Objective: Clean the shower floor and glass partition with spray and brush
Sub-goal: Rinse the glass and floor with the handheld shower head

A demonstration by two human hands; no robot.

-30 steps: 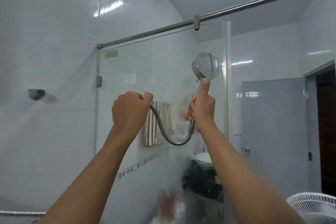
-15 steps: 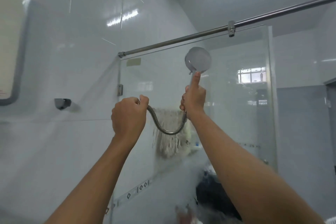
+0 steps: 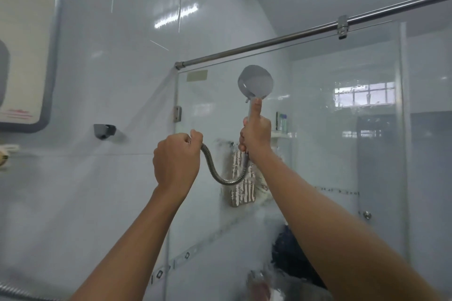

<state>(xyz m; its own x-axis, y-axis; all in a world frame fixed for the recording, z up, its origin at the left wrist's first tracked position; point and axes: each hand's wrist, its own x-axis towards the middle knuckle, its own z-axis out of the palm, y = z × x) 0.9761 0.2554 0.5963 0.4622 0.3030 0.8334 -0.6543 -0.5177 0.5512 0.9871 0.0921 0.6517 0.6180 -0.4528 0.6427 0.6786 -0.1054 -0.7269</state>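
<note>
My right hand [image 3: 255,133] grips the handle of a grey hand shower [image 3: 255,82], thumb up along the stem, with the round head raised and facing the glass partition [image 3: 330,144]. My left hand [image 3: 176,157] is closed around the metal hose [image 3: 217,173], which hangs in a loop between both hands. The glass is wet and streaked; water blurs its lower part. A striped towel [image 3: 243,186] shows through the glass behind the hose. No brush or spray bottle is in view.
A steel rail [image 3: 269,44] runs along the top of the glass. On the white tiled wall to the left sit a shower holder [image 3: 104,131] and a water heater [image 3: 27,56]. Dark objects [image 3: 293,259] and a small shelf with bottles [image 3: 282,124] lie behind the glass.
The view has swung left and slightly up, bringing the water heater into sight. The shower head stays raised against the glass; both hands keep their hold on handle and hose.
</note>
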